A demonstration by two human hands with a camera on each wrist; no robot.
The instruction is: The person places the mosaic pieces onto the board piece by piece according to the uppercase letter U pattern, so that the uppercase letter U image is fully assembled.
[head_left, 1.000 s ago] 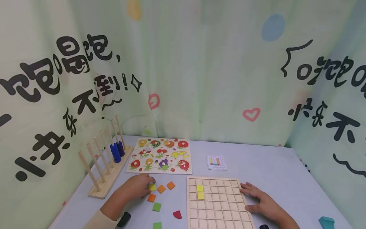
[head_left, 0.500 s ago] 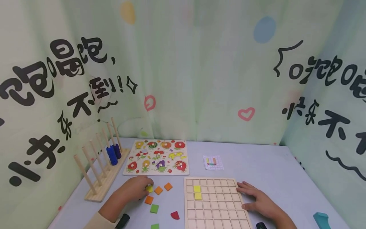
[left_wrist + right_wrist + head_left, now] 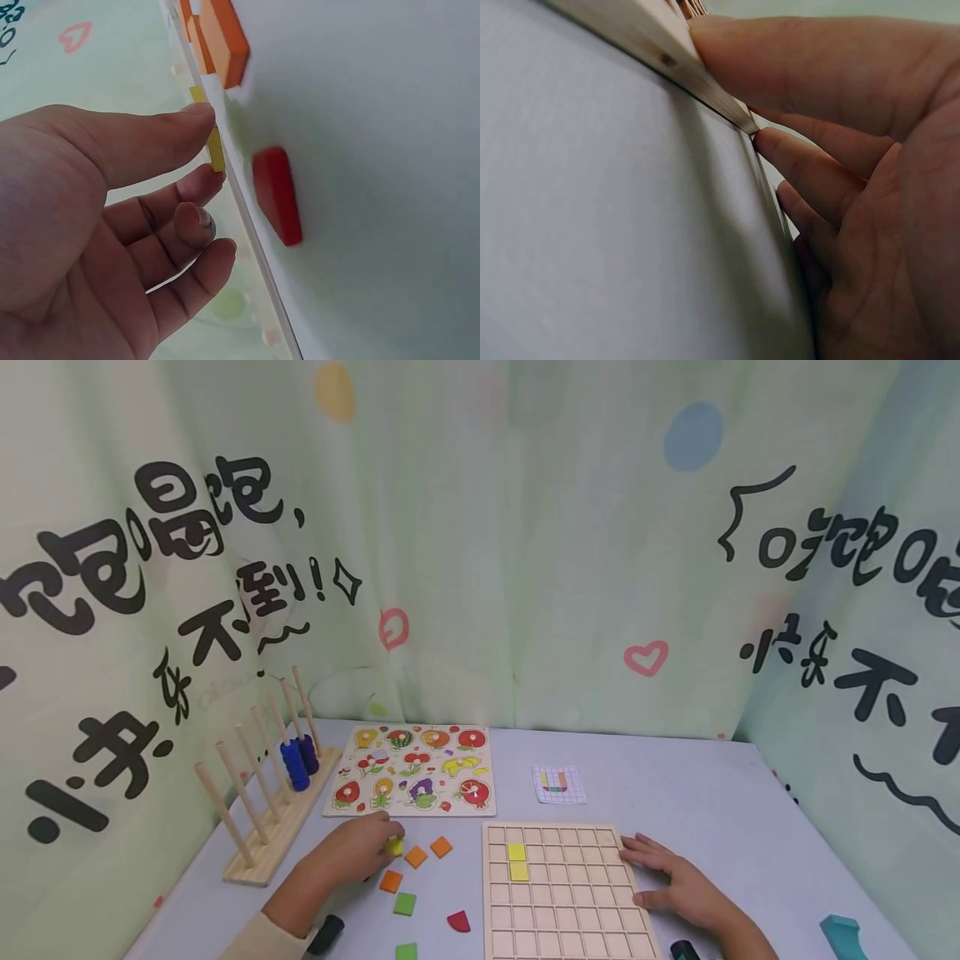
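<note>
My left hand (image 3: 362,850) pinches a yellow square tile (image 3: 394,846) between thumb and fingers, left of the loose orange tiles. In the left wrist view the yellow tile (image 3: 216,147) stands on edge past the thumb tip, the other fingers loosely bent below. Two more yellow tiles (image 3: 517,862) lie one below the other in cells of the wooden grid board (image 3: 570,893), near its upper left. My right hand (image 3: 678,881) rests along the board's right edge with relaxed fingers; in the right wrist view its thumb and a fingertip touch the board's side (image 3: 705,86).
Orange tiles (image 3: 416,857), green tiles (image 3: 405,904) and a red wedge (image 3: 459,922) lie between left hand and board. A pegged wooden stand (image 3: 258,864) with blue beads, a fruit puzzle board (image 3: 442,777) and a pattern card (image 3: 559,785) stand farther back. A teal block (image 3: 843,937) sits at right.
The head view shifted slightly early on. The left hand has risen a little with the yellow tile, which now looks tilted. The right hand stays at the board's edge.
</note>
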